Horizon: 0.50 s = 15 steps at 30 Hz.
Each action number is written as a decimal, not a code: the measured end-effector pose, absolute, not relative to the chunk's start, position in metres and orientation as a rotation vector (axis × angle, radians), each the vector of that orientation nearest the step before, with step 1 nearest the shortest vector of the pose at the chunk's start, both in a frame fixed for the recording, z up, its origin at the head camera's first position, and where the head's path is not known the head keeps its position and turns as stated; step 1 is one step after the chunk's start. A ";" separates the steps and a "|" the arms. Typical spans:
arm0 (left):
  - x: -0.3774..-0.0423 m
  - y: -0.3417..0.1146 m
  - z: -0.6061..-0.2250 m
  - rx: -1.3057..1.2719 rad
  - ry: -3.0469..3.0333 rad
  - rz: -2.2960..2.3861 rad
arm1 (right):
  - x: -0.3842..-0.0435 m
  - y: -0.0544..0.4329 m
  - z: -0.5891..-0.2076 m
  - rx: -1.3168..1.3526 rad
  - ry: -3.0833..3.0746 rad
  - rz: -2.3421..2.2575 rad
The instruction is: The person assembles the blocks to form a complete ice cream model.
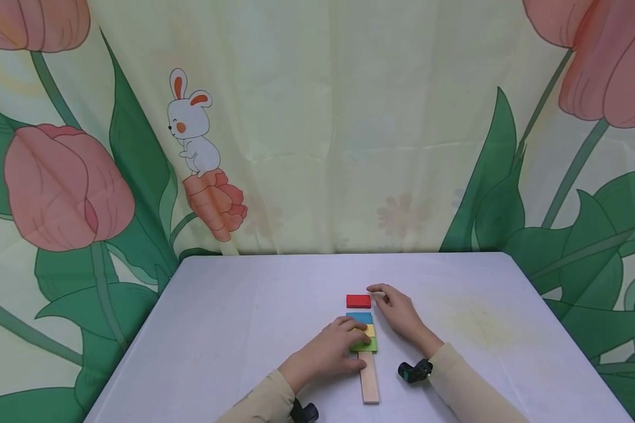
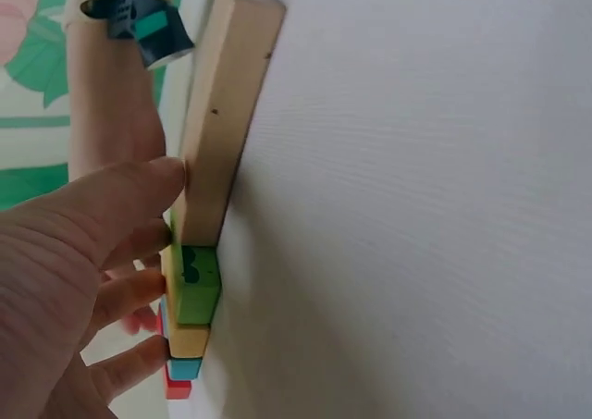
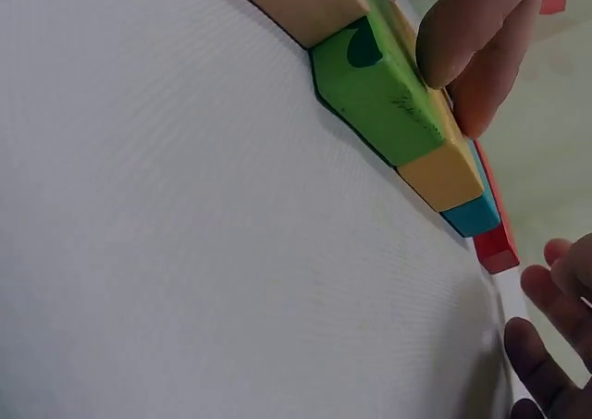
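A row of wooden blocks runs away across the table: a natural plank (image 1: pixel 369 385) nearest, then a green block (image 1: pixel 369 345), a yellow block (image 1: pixel 371 330) and a blue block (image 1: pixel 359 318). Past a small gap lies a red block (image 1: pixel 358 301). My left hand (image 1: pixel 334 346) rests over the row, fingertips on the yellow and green blocks. Its thumb (image 2: pixel 153 180) is at the plank's edge in the left wrist view. Beside the red block's right end is my right hand (image 1: pixel 399 308), fingers loosely bent; I cannot tell if it touches the block. In the right wrist view nothing shows between those fingers (image 3: pixel 546 368).
A white cloth covers the table (image 1: pixel 233 311). Behind it hangs a curtain (image 1: pixel 338 147) printed with tulips and a rabbit. Small black cameras sit on the left wrist (image 1: pixel 304 412) and the right wrist (image 1: pixel 415 371).
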<state>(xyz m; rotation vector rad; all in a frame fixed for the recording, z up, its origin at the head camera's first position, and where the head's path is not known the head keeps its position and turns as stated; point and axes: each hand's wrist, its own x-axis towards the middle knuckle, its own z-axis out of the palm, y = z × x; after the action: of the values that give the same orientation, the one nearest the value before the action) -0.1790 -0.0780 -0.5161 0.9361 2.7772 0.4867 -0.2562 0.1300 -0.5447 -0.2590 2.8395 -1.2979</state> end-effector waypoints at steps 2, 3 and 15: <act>-0.181 -0.077 -0.515 0.863 2.811 0.600 | -0.254 0.132 -0.544 -0.233 2.826 -1.323; -0.182 -0.077 -0.514 0.802 2.834 0.684 | -0.253 0.133 -0.543 -0.226 2.825 -1.328; -0.205 -0.087 -0.518 0.108 2.571 1.469 | -0.243 0.133 -0.536 -0.136 2.680 -1.436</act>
<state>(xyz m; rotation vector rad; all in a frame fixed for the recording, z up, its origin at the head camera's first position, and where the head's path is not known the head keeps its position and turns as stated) -0.2049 -0.0868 -0.5178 0.1083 2.5714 1.4690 -0.2432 0.1328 -0.5361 -0.1363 2.6803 -1.4359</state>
